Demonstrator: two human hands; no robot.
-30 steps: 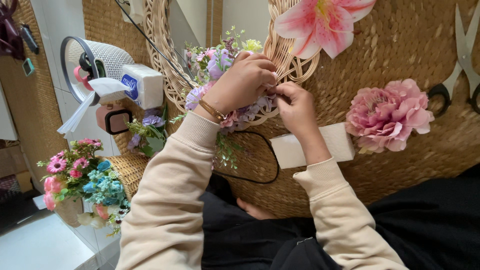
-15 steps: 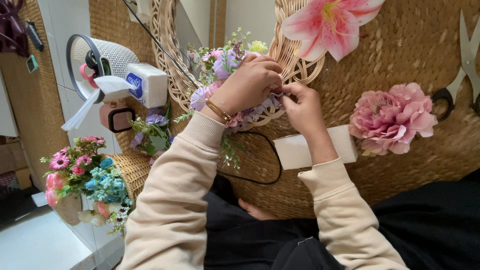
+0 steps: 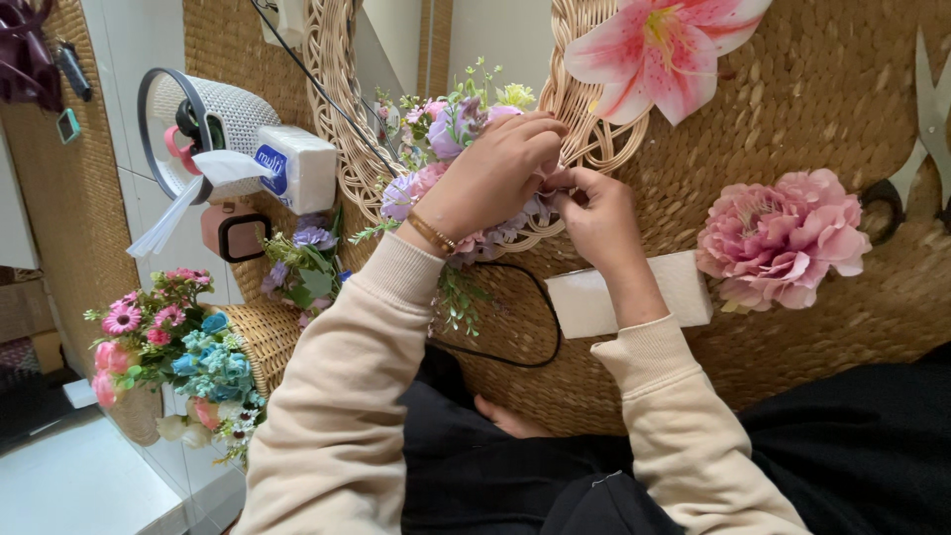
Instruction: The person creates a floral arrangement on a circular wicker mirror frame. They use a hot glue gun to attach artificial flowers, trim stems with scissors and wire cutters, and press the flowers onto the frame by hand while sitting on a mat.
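Sleeves of cream fabric fill the near part of the view, above dark clothing in the lap, and from them the two hands are raised to the work. Compared with a second ago, both hands are seen a little higher and closer together against the wicker wreath frame (image 3: pixel 594 119), so that fingertips now nearly meet at one spot on its lower rim; the change is small and is judged to be a fine adjustment rather than a new reach. The left hand (image 3: pixel 495 173), with a gold bracelet (image 3: pixel 433 235) at the wrist, is curled over the cluster of lilac and pink artificial flowers (image 3: pixel 446 129) lying on the rim, its grip closed round the stems or blooms beneath the palm, though exactly what is pinched is hidden. The right hand (image 3: pixel 599 213) is drawn into a tight pinch just beside it; whether wire, a stem or a petal is held cannot be told. Just below the right wrist a white rectangular block (image 3: pixel 684 287) lies on the woven seagrass surface (image 3: pixel 792 119), and a thin black cord (image 3: pixel 540 327) loops beside it. Further right a large pink peony bloom (image 3: pixel 778 238) rests untouched, with scissors (image 3: pixel 926 129) beyond it. A pink lily (image 3: pixel 659 50) lies above the frame. Farther left are seen a tissue pack (image 3: pixel 297 163), a white mesh cup (image 3: pixel 213 119) and a basket of mixed small flowers (image 3: pixel 168 342).
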